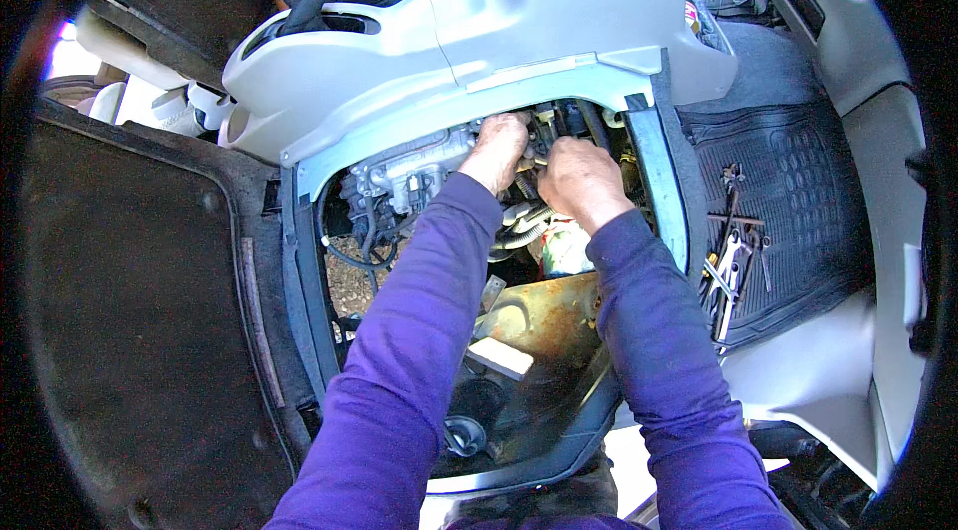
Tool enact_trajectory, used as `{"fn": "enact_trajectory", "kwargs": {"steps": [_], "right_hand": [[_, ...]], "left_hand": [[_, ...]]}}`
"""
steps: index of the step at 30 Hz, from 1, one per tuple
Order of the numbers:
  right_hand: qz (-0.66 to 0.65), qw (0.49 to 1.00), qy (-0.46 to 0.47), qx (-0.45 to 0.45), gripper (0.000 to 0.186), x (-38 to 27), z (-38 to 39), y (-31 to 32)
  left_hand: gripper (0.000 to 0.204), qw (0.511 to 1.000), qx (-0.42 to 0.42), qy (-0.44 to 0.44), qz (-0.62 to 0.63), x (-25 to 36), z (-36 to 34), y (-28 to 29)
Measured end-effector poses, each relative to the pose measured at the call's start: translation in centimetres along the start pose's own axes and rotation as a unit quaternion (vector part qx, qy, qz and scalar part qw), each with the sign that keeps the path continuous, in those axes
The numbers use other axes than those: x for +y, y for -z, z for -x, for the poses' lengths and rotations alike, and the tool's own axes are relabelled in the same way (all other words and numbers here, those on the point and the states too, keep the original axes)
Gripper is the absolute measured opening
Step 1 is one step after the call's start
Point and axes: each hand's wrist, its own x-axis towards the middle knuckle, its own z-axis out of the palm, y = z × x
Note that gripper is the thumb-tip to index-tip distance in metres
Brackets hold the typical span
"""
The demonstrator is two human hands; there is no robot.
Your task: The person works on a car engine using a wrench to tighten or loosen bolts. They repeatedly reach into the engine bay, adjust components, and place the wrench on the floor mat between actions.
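Both arms, in purple sleeves, reach into an open engine bay in a vehicle's floor. My left hand (497, 153) is at the far side of the bay, beside the grey metal engine (417, 169); its fingers are curled and what they grip is hidden. Close to its right, my right hand (583, 179) is curled with the knuckles up, its fingertips pointing toward the left hand and tucked out of sight. Between the two hands lie small metal parts and hoses. Below the right hand are a corrugated hose (521, 235) and a white, green and red cloth or bag (565, 249).
Several wrenches and other hand tools (730, 265) lie on the black rubber floor mat (798, 193) to the right. A rusty metal panel (551, 310) and a small pale block (500, 357) sit near me. Grey plastic trim (399, 66) borders the far side.
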Motion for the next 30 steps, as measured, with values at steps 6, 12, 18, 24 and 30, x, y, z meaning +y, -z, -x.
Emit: {"fn": "enact_trajectory", "kwargs": {"steps": [6,12,18,24,30], "right_hand": [[-0.011,0.998,0.053,-0.032,0.039,0.9,-0.5,2.4],[-0.111,0.950,0.266,-0.118,0.051,2.1,0.6,5.3],[-0.255,0.943,0.167,-0.132,0.050,2.1,0.2,4.5],[0.112,0.974,0.174,0.090,0.030,1.0,-4.7,-2.0],[0.311,0.895,0.278,0.159,0.026,-0.7,-8.7,-3.6]], "left_hand": [[0.042,0.728,-0.056,-0.347,-0.589,0.8,4.7,0.8],[0.035,0.831,0.146,-0.267,-0.465,-1.3,12.7,0.2],[0.025,0.902,0.145,-0.355,-0.199,-3.2,16.8,1.8],[0.035,0.977,0.068,-0.203,0.026,-9.0,25.7,0.2],[0.030,0.935,0.031,-0.327,-0.132,-9.4,26.4,0.3]]}}
